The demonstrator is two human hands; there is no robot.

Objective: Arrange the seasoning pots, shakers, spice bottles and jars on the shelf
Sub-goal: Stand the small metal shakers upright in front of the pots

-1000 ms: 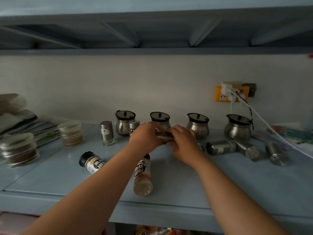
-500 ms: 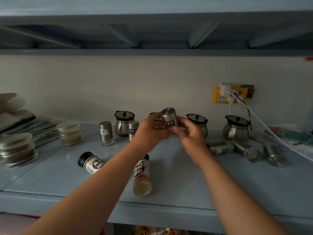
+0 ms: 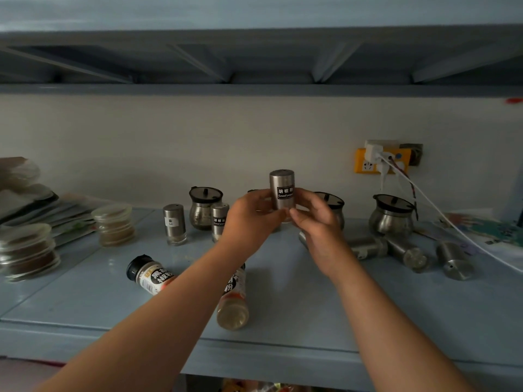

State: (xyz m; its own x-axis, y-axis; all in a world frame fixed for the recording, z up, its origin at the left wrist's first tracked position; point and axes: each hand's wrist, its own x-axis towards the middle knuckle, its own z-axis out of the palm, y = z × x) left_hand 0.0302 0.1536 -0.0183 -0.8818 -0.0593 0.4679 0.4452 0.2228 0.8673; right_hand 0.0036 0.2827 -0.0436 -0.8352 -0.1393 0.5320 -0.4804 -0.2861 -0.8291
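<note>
At the shelf's centre: a person's left hand (image 3: pixel 252 215) and right hand (image 3: pixel 314 219) together hold one steel shaker (image 3: pixel 282 190) upright in the air, label facing out.
Left hand: fingers curled, pinching the shaker's lower left side.
Right hand: fingers curled, pinching its lower right side and base.
Already standing: two steel shakers, a white-labelled one (image 3: pixel 174 224) and a dark-labelled one (image 3: pixel 220 221), upright at about 10 o'clock from the hands, beside a lidded seasoning pot (image 3: pixel 204 207).
Back row: more pots stand along the wall, one (image 3: pixel 392 215) at 3 o'clock; another (image 3: pixel 332 205) is partly hidden behind the right hand.
Still lying down: three steel shakers (image 3: pixel 368 247) (image 3: pixel 407 253) (image 3: pixel 452 260) at 4 o'clock, and two labelled spice bottles (image 3: pixel 150 274) (image 3: pixel 233 304) at 7 and 6 o'clock.
Far left: stacked clear jars (image 3: pixel 114 224) (contents brownish) near the edge of the shelf (image 3: pixel 396 315).
Progress: by my judgement, under halfway; five toppled containers remain, plus the one in hand.
</note>
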